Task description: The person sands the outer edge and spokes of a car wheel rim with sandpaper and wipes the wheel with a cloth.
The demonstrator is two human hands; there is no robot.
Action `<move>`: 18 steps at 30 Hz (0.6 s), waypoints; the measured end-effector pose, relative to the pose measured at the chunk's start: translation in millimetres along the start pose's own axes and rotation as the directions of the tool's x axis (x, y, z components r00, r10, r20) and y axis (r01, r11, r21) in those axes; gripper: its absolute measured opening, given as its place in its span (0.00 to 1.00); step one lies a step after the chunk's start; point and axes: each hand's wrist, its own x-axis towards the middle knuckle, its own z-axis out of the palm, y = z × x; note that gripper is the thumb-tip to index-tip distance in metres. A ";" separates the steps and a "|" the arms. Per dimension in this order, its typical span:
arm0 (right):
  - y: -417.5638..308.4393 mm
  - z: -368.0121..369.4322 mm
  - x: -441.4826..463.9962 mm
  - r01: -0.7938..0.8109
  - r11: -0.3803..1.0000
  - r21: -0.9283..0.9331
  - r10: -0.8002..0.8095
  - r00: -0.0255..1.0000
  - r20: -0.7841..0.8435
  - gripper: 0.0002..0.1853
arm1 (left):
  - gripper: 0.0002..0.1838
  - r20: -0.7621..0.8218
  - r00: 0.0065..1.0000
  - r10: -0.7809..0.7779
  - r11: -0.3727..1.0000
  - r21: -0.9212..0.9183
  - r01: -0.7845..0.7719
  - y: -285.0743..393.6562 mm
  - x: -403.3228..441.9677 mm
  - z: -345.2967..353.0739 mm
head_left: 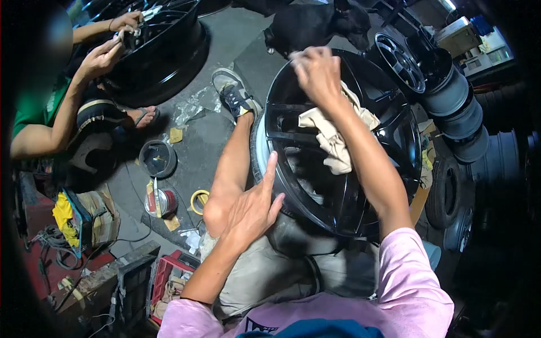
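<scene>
A large black spoked wheel [287, 121] stands tilted in front of my body. My left hand [253, 211] is at the wheel's lower left edge, its fingers apart and holding nothing, the index finger stretched along the pale rim. Over the wheel's upper edge is my right hand [317, 73], its fingers bent and blurred, so whether they pinch something is hard to tell. A cream cloth [335, 147] lies crumpled over the spokes, partly under my right forearm.
At the upper left a co-worker's hands [104, 56] are at another black wheel [163, 73]. A black dog [307, 28] lies beyond my wheel. Stacked rims [448, 98] and a tire [443, 191] stand right. A can [162, 201], tape roll [199, 201] and red crate [160, 276] are left.
</scene>
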 end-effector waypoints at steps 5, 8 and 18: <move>1.3 10.9 3.6 -0.071 0.997 -0.018 0.071 0.997 -0.010 0.14 | 0.55 -0.169 0.980 0.109 0.993 -0.032 -0.116 -1.7 -0.7 3.7; -55.9 -10.9 -19.2 0.017 0.989 0.150 -0.018 1.000 0.006 0.12 | 0.53 -0.209 0.972 0.107 0.993 -0.028 -0.115 -5.2 3.4 12.3; -163.9 -105.9 -153.6 0.056 0.978 0.200 -0.076 0.993 0.092 0.17 | 0.12 -0.501 0.866 -0.014 0.962 -0.243 -0.125 -1.0 -41.5 -5.2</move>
